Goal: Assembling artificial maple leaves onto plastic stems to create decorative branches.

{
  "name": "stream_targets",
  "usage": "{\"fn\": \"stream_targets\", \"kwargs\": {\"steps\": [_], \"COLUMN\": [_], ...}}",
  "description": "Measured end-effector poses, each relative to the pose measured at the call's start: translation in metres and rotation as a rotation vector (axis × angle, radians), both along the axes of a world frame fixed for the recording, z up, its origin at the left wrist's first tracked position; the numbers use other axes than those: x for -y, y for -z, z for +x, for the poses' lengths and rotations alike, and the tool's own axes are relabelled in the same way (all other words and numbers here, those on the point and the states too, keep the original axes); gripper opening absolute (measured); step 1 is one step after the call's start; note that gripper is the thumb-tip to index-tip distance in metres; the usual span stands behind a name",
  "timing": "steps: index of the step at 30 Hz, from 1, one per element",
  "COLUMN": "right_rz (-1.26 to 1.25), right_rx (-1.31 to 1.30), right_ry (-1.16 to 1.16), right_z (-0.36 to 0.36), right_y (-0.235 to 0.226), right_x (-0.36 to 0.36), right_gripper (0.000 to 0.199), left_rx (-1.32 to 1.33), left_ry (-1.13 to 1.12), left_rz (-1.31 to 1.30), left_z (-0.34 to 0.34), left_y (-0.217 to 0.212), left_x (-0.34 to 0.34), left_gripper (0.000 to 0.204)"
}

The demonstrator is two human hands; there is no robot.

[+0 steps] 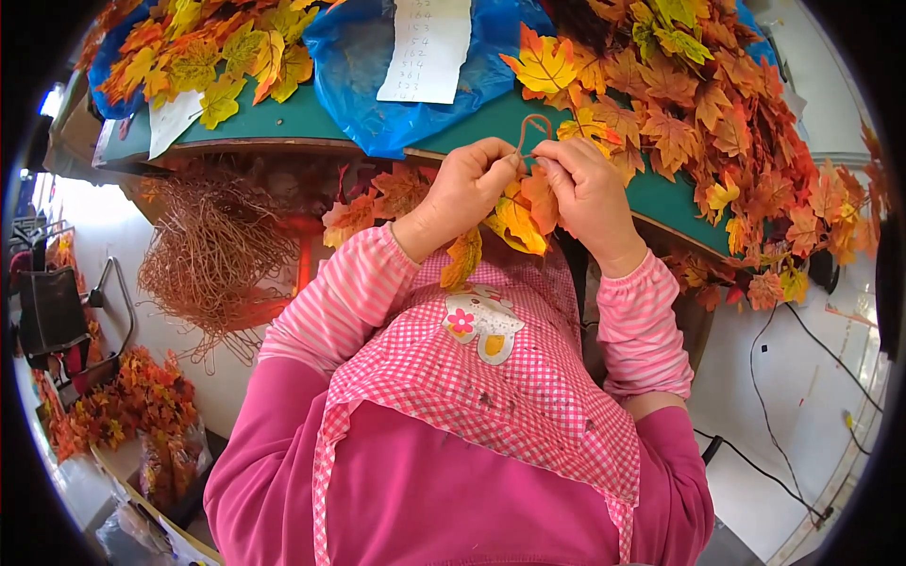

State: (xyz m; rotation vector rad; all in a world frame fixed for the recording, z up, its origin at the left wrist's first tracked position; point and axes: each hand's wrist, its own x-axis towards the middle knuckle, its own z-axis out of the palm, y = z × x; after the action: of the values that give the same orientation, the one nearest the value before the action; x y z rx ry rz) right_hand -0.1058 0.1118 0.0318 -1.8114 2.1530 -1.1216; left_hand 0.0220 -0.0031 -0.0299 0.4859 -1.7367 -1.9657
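Observation:
At the table's near edge my left hand (469, 187) and my right hand (590, 196) are close together, both with fingers pinched. Between them they hold a thin brown stem (536, 121), bent into a loop that rises above my fingertips. Just under my hands hang artificial maple leaves (517, 223) in yellow and orange, with one longer yellow-brown leaf (461, 257) below my left wrist. Where the stem ends meet is hidden behind my fingers.
A heap of orange artificial leaves (731, 123) covers the table's right, and yellow ones (222, 57) its left. A blue plastic bag (344, 71) lies between, under a paper slip (427, 47). Brown stems (222, 245) hang in a tangle at left. Cables (769, 406) run along the floor at right.

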Motion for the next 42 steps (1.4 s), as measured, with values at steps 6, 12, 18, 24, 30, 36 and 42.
{"fn": "stream_targets", "kwargs": {"steps": [6,12,18,24,30,36,42], "right_rz": [-0.004,-0.008,0.071,-0.339,0.289,0.712,0.473], "right_rx": [-0.194,-0.048,0.349,0.717,1.216,0.912,0.457], "right_ry": [-0.014,-0.086,0.020,0.213,-0.140,-0.250,-0.143], "right_z": [0.002,0.000,0.015,0.023,-0.015,-0.042,-0.027], "right_y": [-0.005,0.000,0.020,0.021,-0.003,-0.016,-0.021], "right_x": [-0.002,0.001,-0.003,-0.010,-0.025,-0.037,-0.040], "right_gripper": [0.011,0.011,0.006,0.008,0.015,0.012,0.012], "left_rx": [0.043,0.035,0.063,0.045,0.111,0.061,0.100], "left_ry": [-0.013,-0.022,0.008,0.066,0.117,0.111,0.053], "left_rz": [-0.130,-0.279,-0.280,-0.239,-0.405,-0.799,-0.860], "left_z": [0.003,0.005,0.015,0.022,0.035,0.047,0.049], "left_y": [-0.003,-0.006,-0.005,-0.011,-0.027,-0.031,-0.016], "left_x": [0.001,-0.001,0.002,0.002,0.000,0.006,-0.002], "left_gripper": [0.016,0.015,0.011,0.011,0.015,0.018,0.017]}}
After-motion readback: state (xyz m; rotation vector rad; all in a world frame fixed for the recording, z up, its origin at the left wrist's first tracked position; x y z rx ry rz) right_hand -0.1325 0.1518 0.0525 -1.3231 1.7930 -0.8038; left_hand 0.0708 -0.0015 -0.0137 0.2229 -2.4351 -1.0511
